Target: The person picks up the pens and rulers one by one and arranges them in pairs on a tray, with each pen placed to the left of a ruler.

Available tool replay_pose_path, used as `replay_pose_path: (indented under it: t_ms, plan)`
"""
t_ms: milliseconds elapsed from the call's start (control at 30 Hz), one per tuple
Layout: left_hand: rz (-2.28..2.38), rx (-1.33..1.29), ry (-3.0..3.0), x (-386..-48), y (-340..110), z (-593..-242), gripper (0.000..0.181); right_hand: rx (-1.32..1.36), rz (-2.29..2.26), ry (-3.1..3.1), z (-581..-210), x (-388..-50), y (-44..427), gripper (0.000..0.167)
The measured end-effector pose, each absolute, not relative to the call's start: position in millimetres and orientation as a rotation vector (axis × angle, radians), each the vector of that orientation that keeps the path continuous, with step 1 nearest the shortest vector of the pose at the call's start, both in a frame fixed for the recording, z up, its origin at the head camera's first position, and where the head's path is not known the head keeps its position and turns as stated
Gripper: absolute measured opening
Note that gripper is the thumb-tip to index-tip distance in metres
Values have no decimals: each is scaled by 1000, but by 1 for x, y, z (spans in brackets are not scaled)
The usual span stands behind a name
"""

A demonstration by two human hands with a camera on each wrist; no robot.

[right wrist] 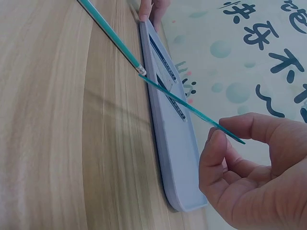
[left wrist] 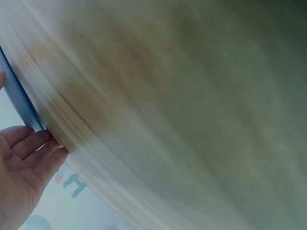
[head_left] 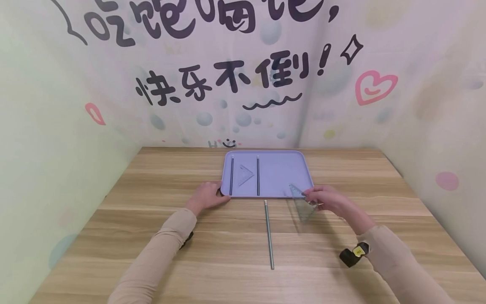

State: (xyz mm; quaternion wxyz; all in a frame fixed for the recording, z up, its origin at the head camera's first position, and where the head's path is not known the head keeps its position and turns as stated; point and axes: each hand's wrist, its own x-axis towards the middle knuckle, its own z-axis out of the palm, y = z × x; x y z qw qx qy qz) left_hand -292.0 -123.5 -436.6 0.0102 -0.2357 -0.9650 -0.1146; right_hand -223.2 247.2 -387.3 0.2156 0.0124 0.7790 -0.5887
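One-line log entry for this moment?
left hand: holds lavender tray, near left corner; right hand: pinches teal set square; tray: two black pencils, clear set square; wooden table: teal pencil

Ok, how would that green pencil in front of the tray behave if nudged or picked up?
The green pencil is long, thin and straight, so it should feel stiff and probably light. Lying on its side on the flat table, it may roll if nudged sideways, though I can't tell whether its barrel is round or faceted.
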Motion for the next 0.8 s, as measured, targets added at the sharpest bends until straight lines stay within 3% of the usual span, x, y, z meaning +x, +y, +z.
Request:
replay_pose_path:
  t_ms: [800]
  plan:
    - [-348, -745, -2994, -293, -123, -437, 55, 105, -1674, 2156, -393, -247, 229, 40]
